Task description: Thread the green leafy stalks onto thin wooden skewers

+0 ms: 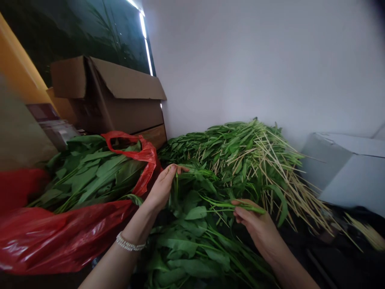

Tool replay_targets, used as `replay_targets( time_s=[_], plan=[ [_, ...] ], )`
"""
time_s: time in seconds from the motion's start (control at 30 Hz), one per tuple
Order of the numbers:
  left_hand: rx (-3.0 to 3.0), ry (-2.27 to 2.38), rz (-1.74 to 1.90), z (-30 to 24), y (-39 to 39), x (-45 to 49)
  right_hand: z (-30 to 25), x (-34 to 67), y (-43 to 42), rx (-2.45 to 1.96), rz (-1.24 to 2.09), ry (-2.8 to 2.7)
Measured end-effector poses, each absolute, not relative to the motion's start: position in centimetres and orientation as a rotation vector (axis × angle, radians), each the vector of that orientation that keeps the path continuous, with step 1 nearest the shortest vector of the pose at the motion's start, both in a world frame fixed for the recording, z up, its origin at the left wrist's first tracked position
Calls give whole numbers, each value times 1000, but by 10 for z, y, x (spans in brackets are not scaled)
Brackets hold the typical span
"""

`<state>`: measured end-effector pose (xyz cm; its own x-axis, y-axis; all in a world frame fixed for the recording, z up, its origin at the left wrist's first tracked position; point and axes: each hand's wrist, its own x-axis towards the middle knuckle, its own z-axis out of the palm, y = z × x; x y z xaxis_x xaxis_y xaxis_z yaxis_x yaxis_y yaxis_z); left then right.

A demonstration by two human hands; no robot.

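My left hand (165, 184), with a beaded bracelet at the wrist, is closed in a pinch on a leafy green stem, part of which hangs below the fingertips. To its right, my right hand (251, 220) grips a few green stems (221, 204) between thumb and fingers, their cut ends pointing right. Below and between both hands lies a loose pile of long-leaved greens (189, 245) that look like water spinach. Beyond the hands, a large heap of greens (222, 138) rests against the wall, with many thin pale sticks (279, 168) fanning out at its right side.
At left, an open red plastic bag (69, 233) holds more greens (99, 172). Behind it stands an open cardboard box (129, 108). A white box (349, 168) is at the right, with another bunch of pale sticks (367, 233) in front. A white wall (255, 60) closes off the back.
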<state>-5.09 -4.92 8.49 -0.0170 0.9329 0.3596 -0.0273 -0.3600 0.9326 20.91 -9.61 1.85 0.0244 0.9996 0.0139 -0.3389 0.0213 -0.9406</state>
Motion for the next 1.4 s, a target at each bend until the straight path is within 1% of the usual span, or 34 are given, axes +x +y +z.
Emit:
replay_targets(
  time_s=[0.17, 0.27, 0.53, 0.63, 0.8, 0.93, 1.03, 1.2, 1.27, 1.4],
  plan=[
    [1288, 814, 1453, 83, -51, -46, 16, 208, -95, -960, 1347, -940],
    [1320, 775, 1438, 77, -52, -40, 17, 207, -96, -920, 1408, -981],
    [1824, 989, 1197, 70, -64, -23, 12, 209, -93, -876, 1428, -1042],
    [2089, 1092, 1033, 70, -71, -15, 10, 209, -93, -869, 1419, -1050],
    [2434, 1093, 766, 61, -78, -1, 10, 206, -94, -874, 1381, -1071],
    [2540, 1103, 676, 56, -78, 5, 12, 206, -95, -905, 1291, -1143],
    [2537, 1015, 627, 57, -76, 4, 15, 206, -97, -932, 1239, -1189],
    [2448, 938, 539, 58, -70, -2, 26, 203, -102, -942, 1283, -1238],
    [2519, 965, 507, 58, -70, -2, 28, 203, -102, -941, 1311, -1256],
    [2852, 1145, 456, 58, -75, 7, 23, 204, -99, -913, 1324, -1195]
  ],
)
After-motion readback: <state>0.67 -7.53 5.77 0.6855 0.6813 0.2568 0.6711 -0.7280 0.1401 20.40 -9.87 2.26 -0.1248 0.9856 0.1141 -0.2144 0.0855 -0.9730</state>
